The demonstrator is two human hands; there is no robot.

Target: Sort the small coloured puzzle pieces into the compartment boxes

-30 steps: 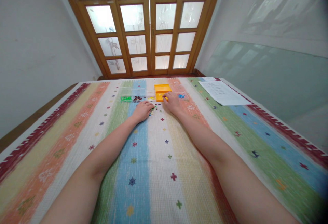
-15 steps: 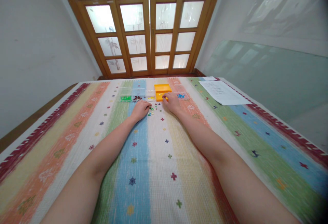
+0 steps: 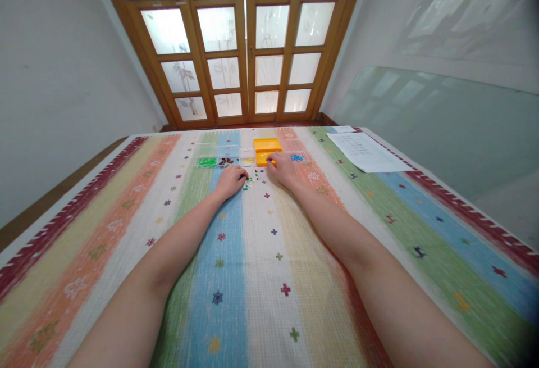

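Observation:
My left hand (image 3: 231,181) rests on the cloth beside a small loose pile of mixed green, white and blue pieces (image 3: 249,184). Its fingers are drawn together, and what they pinch is too small to make out. At the open orange box (image 3: 268,144), my right hand (image 3: 282,169) has its bent fingertips over the front part. Those fingers are closed too, and anything between them is hidden. Clear boxes stand in a row: one with green pieces (image 3: 207,162), one with dark brown pieces (image 3: 226,161), one with yellow pieces (image 3: 249,160), and one with blue pieces (image 3: 297,158).
A striped cloth (image 3: 261,278) covers the table. Printed paper (image 3: 365,151) lies at the far right, near a smaller white sheet (image 3: 344,129). Beyond the table stand wooden doors with glass panes (image 3: 269,67). A glass panel (image 3: 446,126) leans along the right wall.
My left fingers have curled and drawn back slightly to the left from the loose pile. My right hand stays at the orange box with barely any movement.

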